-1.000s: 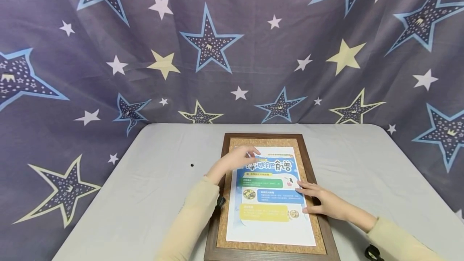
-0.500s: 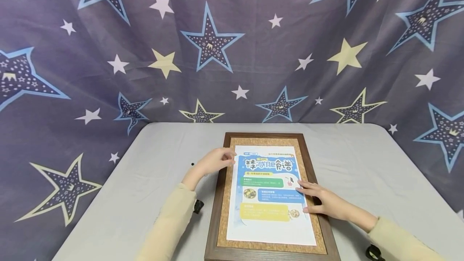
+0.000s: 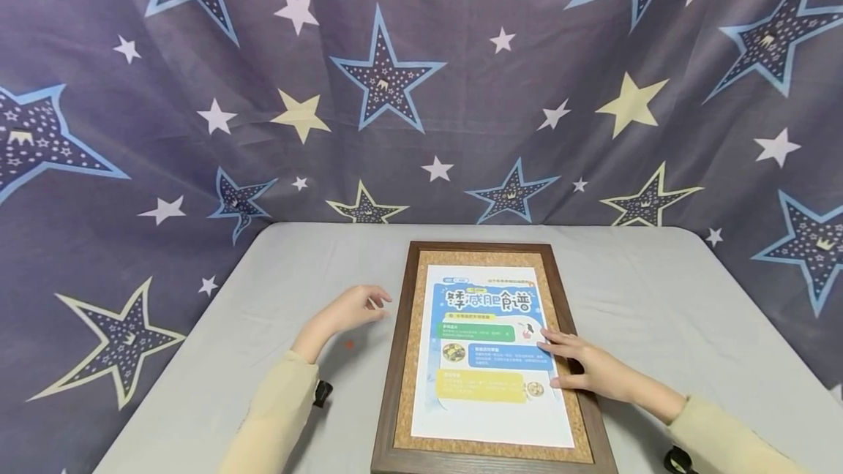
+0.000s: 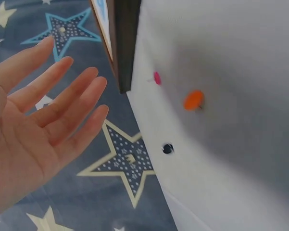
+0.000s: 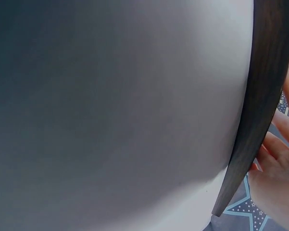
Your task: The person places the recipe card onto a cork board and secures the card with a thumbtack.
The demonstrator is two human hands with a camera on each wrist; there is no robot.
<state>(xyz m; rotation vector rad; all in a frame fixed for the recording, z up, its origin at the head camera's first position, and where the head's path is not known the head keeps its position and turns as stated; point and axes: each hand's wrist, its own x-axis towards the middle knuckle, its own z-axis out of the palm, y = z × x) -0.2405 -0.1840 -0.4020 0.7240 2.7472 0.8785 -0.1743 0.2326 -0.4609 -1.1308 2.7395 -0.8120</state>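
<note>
A printed poster point(image 3: 494, 419) with blue, green and yellow blocks lies on a cork board point(image 3: 404, 423) in a dark wooden frame point(image 3: 388, 401). My right hand point(image 3: 589, 368) rests over the frame's right side, its fingertips on the poster's right edge. To the left of the frame, my left hand point(image 3: 352, 309) hovers above the table with relaxed fingers and nothing in them. Below it, the left wrist view has an orange pushpin point(image 4: 194, 100), a pink pushpin point(image 4: 157, 78) and a small round black thing point(image 4: 168, 148), probably another pin, on the table.
The grey cloth-covered table point(image 3: 316, 262) extends on both sides of the frame. Behind it hangs a dark curtain point(image 3: 421, 35) printed with stars. Each sleeve has a black wrist camera mount point(image 3: 323, 393) beneath it.
My left hand has moved from above the poster's upper left, across the frame's left side, to the bare table. The poster's top left is uncovered. My right hand has not moved.
</note>
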